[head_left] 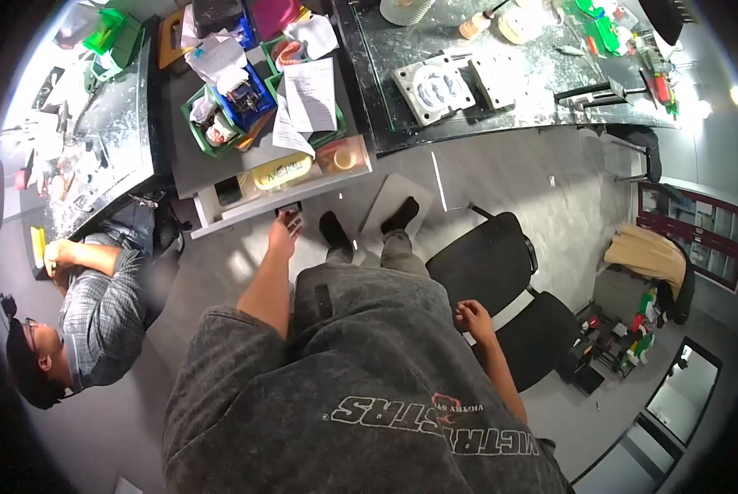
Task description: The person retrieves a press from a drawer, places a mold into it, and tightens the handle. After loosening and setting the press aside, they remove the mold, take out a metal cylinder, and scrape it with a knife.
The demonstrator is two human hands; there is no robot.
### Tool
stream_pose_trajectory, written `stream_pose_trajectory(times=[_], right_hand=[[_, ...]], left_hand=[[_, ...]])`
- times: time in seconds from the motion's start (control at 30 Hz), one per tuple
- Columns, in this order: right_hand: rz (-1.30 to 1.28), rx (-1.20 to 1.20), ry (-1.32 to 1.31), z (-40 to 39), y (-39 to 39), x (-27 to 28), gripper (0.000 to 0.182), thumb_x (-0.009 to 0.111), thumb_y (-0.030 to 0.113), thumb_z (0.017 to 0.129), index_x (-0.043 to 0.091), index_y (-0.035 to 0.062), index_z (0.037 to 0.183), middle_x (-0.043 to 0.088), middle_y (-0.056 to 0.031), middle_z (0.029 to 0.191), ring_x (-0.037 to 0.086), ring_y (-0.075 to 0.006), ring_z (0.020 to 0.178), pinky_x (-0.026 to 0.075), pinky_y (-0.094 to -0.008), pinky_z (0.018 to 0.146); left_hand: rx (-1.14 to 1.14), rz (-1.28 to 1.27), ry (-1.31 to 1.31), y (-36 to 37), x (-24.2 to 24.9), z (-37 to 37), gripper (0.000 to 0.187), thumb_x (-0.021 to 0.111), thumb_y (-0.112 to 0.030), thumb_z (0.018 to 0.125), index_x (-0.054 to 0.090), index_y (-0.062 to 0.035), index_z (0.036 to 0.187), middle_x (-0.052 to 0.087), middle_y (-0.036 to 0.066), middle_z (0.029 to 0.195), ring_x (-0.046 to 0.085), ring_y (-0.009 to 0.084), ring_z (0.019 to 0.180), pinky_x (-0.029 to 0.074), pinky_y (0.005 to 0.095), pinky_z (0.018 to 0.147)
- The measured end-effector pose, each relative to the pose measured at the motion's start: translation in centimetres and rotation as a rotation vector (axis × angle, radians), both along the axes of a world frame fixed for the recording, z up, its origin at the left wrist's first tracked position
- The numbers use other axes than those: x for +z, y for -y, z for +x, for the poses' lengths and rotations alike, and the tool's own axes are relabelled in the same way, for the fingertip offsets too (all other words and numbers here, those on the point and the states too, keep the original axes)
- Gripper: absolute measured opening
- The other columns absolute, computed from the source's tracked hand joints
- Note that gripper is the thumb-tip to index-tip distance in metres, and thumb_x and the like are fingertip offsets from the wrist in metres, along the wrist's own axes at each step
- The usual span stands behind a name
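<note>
My left hand [282, 234] is at the front of a pulled-out drawer [273, 202], its fingers curled at a dark handle [289, 208] there. In the drawer lie a yellow container [283, 173] with dark lettering and a small round tub [345, 159]. My right hand [473, 321] hangs by my side over a black chair [483, 262], fingers loosely curled with nothing visible in them.
Above the drawer, papers [310, 95] and a green bin [207, 123] crowd the cabinet top. A metal mould half [433, 89] rests on the workbench [410, 142]. At left sits another person [105, 305] beside a second bench.
</note>
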State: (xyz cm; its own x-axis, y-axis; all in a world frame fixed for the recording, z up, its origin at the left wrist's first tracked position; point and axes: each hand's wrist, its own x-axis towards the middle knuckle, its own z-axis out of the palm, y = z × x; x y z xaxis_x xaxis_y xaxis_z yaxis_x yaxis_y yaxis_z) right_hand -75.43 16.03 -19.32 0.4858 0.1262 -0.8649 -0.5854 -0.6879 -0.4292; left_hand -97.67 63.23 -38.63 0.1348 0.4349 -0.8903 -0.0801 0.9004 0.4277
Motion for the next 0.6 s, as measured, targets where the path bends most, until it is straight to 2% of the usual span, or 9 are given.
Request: stream_pose_trajectory(times=[0.03,0.07,0.13,0.2,0.23,0.33,0.47,0.53,0.6], right_hand=[[0.013,-0.019,-0.021,-0.1,0.2,-0.2,0.018,0.060,0.018,0.099,0.063,0.0027,0.108,0.065,-0.0022,0.090,0.061,-0.0095,0.077,0.052,-0.0253,0.071],[0.030,-0.031,-0.037,0.3,0.0,-0.6,0.018,0.060,0.018,0.099,0.063,0.0026,0.108,0.065,-0.0024,0.090,0.062,-0.0096,0.077,0.052,-0.0249,0.071],[0.010,0.001,-0.050,0.6,-0.1,-0.9,0.018,0.059,0.018,0.100,0.063,0.0022,0.108,0.065,-0.0025,0.091,0.062,-0.0103,0.078,0.053,-0.0252,0.071],[-0.063,0.080,-0.056,0.9,0.1,-1.4,0.019,0.059,0.019,0.100,0.063,0.0024,0.108,0.065,-0.0025,0.091,0.063,-0.0114,0.079,0.053,-0.0260,0.072],[-0.070,0.089,-0.062,1.3,0.2,-1.7,0.019,0.059,0.019,0.100,0.063,0.0024,0.108,0.065,-0.0025,0.091,0.063,-0.0114,0.079,0.053,-0.0260,0.072],[-0.114,0.223,-0.009,2.4,0.2,-2.3,0.019,0.059,0.020,0.099,0.063,0.0029,0.107,0.065,-0.0024,0.092,0.063,-0.0121,0.080,0.053,-0.0273,0.072],[-0.109,0.262,-0.008,3.8,-2.8,-1.3,0.020,0.060,0.020,0.099,0.063,0.0022,0.107,0.065,-0.0028,0.090,0.062,-0.0116,0.080,0.051,-0.0272,0.074],[-0.112,0.320,0.017,4.4,-4.7,-0.3,0.020,0.060,0.018,0.098,0.064,0.0010,0.106,0.065,-0.0035,0.088,0.061,-0.0117,0.079,0.050,-0.0273,0.074],[-0.041,0.414,0.075,5.1,-6.0,0.3,0.022,0.060,0.024,0.099,0.063,0.0051,0.111,0.065,-0.0013,0.094,0.062,-0.0119,0.085,0.050,-0.0271,0.078]], left_hand=[[-0.136,0.022,-0.053,1.1,-0.3,-1.5,0.037,0.051,-0.041,0.101,0.068,-0.0089,0.096,0.069,0.004,0.090,0.065,0.0194,0.078,0.051,0.0351,0.070],[-0.130,0.022,-0.048,1.6,0.5,-2.0,0.037,0.051,-0.041,0.101,0.068,-0.0089,0.096,0.069,0.004,0.090,0.065,0.0194,0.078,0.051,0.0351,0.070],[-0.619,0.167,-0.478,2.0,3.5,-3.7,0.041,0.054,-0.039,0.099,0.070,-0.0043,0.083,0.069,0.005,0.076,0.064,0.0180,0.069,0.050,0.0327,0.067],[-0.515,0.531,-0.638,2.3,5.5,-5.4,0.044,0.054,-0.036,0.097,0.069,-0.0007,0.074,0.065,0.005,0.063,0.061,0.0160,0.062,0.048,0.0301,0.062],[-0.371,0.610,-0.526,2.0,6.3,-6.2,0.040,0.055,-0.031,0.096,0.069,0.0011,0.077,0.064,0.008,0.065,0.059,0.0147,0.062,0.046,0.0303,0.061],[-0.442,0.840,-0.484,0.8,8.3,-6.6,0.026,0.057,-0.022,0.094,0.069,0.0013,0.093,0.066,0.010,0.075,0.059,0.0158,0.067,0.046,0.0314,0.064],[-0.874,1.015,-0.265,3.7,7.4,-1.6,0.017,0.065,-0.013,0.087,0.068,-0.0022,0.099,0.067,0.015,0.087,0.064,0.0286,0.081,0.051,0.0378,0.078],[-0.989,1.231,-0.361,4.8,8.9,1.3,0.023,0.067,-0.012,0.084,0.067,-0.0045,0.105,0.065,0.016,0.098,0.060,0.0349,0.094,0.049,0.0429,0.086],[-0.907,1.335,-0.498,4.5,7.8,2.3,0.032,0.067,-0.012,0.083,0.064,-0.0034,0.114,0.062,0.019,0.106,0.056,0.0383,0.101,0.046,0.0472,0.089]])
